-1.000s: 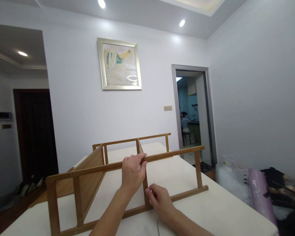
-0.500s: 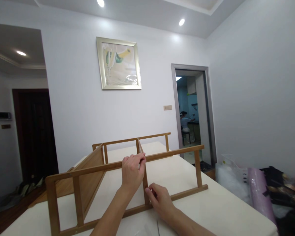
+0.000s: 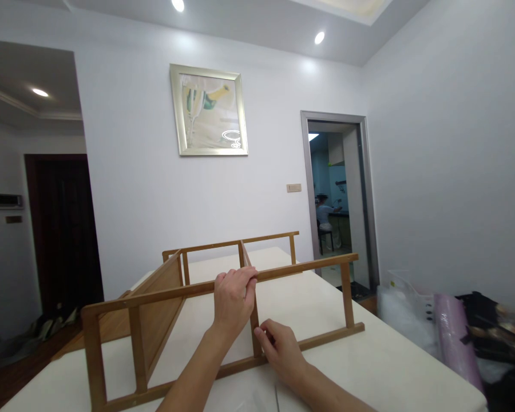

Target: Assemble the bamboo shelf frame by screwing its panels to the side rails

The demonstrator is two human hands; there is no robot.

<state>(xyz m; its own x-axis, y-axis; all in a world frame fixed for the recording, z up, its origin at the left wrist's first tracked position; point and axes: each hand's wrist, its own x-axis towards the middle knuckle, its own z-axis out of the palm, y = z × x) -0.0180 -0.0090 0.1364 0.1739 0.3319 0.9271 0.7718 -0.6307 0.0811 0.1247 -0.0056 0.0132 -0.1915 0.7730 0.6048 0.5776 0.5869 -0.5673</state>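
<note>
A brown wooden rack frame (image 3: 309, 267) lies on its side on the white table (image 3: 381, 366), with a solid slatless panel (image 3: 161, 309) across its left part. My left hand (image 3: 234, 294) is closed over the upper rail, where a middle upright (image 3: 256, 320) meets it. Lower down, my right hand (image 3: 281, 349) has its fingers curled and pinched against that same upright, just above the bottom rail. Whatever sits between the right fingertips is hidden. A second side frame (image 3: 274, 236) stands behind, joined by the panel and a crosspiece (image 3: 245, 254).
On the right, a roll of purple wrap (image 3: 452, 332) and clear plastic packaging (image 3: 401, 315) are piled beside the table. Beyond the doorway (image 3: 339, 200) a person sits in another room. A framed picture (image 3: 210, 111) hangs on the wall ahead.
The fingers of my left hand have shifted slightly to the right along the upper rail. My right hand stays against the upright. The view has moved a little.
</note>
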